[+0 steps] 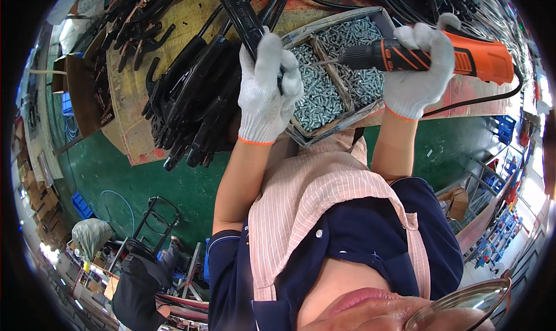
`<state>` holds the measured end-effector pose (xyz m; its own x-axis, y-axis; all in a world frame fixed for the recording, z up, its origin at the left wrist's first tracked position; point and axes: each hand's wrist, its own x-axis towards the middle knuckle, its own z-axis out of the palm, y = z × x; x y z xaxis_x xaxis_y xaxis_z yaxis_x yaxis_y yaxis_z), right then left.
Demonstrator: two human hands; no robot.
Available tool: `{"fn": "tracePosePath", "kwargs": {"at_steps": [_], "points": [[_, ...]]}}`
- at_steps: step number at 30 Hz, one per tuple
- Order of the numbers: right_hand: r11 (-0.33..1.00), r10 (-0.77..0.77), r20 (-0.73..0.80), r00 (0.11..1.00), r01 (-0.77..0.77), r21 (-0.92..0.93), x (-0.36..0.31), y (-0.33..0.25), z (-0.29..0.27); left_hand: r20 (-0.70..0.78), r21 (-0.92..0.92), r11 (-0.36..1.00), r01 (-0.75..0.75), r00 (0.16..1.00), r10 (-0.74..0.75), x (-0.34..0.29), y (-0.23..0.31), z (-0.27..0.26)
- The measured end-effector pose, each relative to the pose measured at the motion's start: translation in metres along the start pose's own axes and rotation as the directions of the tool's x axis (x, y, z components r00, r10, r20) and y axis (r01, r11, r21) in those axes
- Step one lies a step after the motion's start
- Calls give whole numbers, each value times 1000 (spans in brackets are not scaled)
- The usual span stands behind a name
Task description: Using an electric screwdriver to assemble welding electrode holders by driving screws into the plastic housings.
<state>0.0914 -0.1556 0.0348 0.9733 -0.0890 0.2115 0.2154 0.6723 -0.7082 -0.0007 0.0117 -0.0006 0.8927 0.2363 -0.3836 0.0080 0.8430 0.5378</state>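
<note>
My left hand (268,88), in a white knitted glove with an orange cuff edge, is closed round a long black handle (238,12) that slants up and away to the left. My gloved right hand (423,70) grips an orange and black electric screwdriver (480,56), held nearly level. Its thin bit (324,61) points left toward my left hand, over the screw box; I see a gap between bit and handle. Beneath lies a grey box (301,137), split by a divider (335,73) into two compartments full of small silvery screws (315,102).
A pile of black handles (188,99) lies left of the box on the worn yellow and red table (136,111). Copper-coloured parts (136,12) lie farther left. Black cables (399,4) run along the back. Behind me, a person in dark clothes (136,290) is beyond the green floor (110,180).
</note>
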Motion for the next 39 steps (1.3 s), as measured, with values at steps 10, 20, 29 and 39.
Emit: {"fn": "tracePosePath", "kwargs": {"at_steps": [10,20,29,39], "points": [[888,108,272,956,-215,406,13,-36,4,-155,121,991,64,987,-44,2,-12,6],[959,-4,247,969,-66,275,-7,-10,22,-138,123,991,55,990,-38,1,-8,5],[996,21,290,957,-43,73,-20,-22,34,-187,65,994,86,980,-72,2,-7,8],[996,-75,424,902,49,72,-22,-22,52,-260,-1,985,175,951,-169,6,-7,12]]}}
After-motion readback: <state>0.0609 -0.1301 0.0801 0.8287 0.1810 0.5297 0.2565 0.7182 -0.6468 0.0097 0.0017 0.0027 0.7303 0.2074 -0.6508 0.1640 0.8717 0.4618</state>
